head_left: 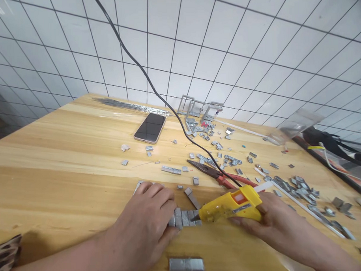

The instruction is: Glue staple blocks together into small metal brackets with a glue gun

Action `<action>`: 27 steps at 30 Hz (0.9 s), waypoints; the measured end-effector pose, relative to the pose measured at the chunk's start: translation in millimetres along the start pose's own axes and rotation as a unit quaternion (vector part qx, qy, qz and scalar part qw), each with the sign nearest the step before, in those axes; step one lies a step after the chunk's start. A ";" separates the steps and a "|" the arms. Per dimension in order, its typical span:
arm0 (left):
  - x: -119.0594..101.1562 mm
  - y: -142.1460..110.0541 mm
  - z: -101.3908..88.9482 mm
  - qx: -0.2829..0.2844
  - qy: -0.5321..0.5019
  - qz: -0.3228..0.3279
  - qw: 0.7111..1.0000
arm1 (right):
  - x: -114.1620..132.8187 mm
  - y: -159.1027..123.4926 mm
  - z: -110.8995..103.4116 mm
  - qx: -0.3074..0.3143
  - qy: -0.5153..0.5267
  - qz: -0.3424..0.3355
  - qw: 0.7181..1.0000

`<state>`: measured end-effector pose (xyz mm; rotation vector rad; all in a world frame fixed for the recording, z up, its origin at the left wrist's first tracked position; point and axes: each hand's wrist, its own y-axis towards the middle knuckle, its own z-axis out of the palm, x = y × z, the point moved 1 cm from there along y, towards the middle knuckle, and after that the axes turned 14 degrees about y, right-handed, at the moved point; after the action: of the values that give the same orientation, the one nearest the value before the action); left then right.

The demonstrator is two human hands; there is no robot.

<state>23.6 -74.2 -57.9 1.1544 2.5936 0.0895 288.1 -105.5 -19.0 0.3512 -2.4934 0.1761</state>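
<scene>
My right hand (260, 215) is wrapped round a yellow hot glue gun (224, 206). The gun's dark nozzle points left, touching or just over a row of small grey metal pieces (185, 217). On the left end of that row, my left hand (150, 219) presses down with its fingers bent, and the thumb lies along the near side. A pale grey piece (137, 186) peeks out behind the left knuckles. Closer to me lies a flat grey two-part strip (186, 265). One loose grey strip (192, 198) rests just beyond the row.
Red-handled long-nose pliers (211, 172) lie behind the glue gun. Its black cord (155, 89) runs up across the view. A phone (150, 128), thin metal rods (132, 105) and small upright metal frames (200, 107) are farther back. Scattered metal bits (300, 186) cover the right side.
</scene>
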 end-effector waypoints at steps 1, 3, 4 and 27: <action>0.0 -0.5 0.0 0.000 0.000 0.000 1.000 | -0.6 -0.3 -0.6 -0.006 -0.012 -0.005 1.000; 0.2 -1.4 0.1 0.001 0.002 0.002 1.000 | -2.8 -0.7 -1.8 -0.018 -0.039 -0.004 0.999; 0.2 -1.7 0.1 0.000 0.003 0.002 1.000 | -3.9 -0.6 -2.0 -0.019 -0.049 -0.001 0.999; 1.7 -0.1 -0.1 -0.001 0.009 -0.001 1.000 | -4.1 3.9 4.4 -0.006 0.002 0.000 1.000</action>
<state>22.5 -73.1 -58.3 1.1559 2.6096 0.1014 287.7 -101.9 -25.1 0.3450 -2.4903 0.1613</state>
